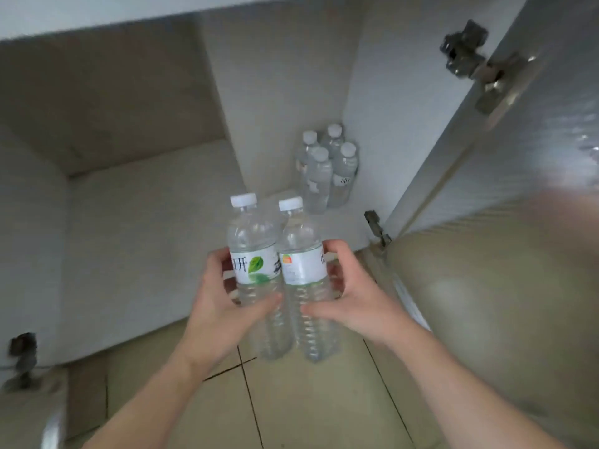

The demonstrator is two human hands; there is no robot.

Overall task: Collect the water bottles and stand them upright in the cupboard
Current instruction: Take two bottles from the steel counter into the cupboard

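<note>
The person's left hand (223, 306) wraps a clear plastic water bottle with a white cap and a green-leaf label (254, 267), its fingers (227, 254) curled round the far side at label height and the thumb laid across the ribbed lower body. The right hand (353, 296) grips a second clear plastic water bottle with a white cap and a plain white label (303, 270) the same way, fingers clamped on its right side and the thumb pressed on the front. The two bottles stand upright, side by side and touching, held in the air above the beige tiled floor (308, 400), just in front of the open white cupboard (146, 238).

Inside the cupboard, a cluster of four clear white-capped bottles (327, 170) stands upright on the cupboard floor in the back right corner, packed against each other. The open cupboard door (518, 140) hangs at the right with metal hinges (470, 50) at its edge. Both forearms are bare.
</note>
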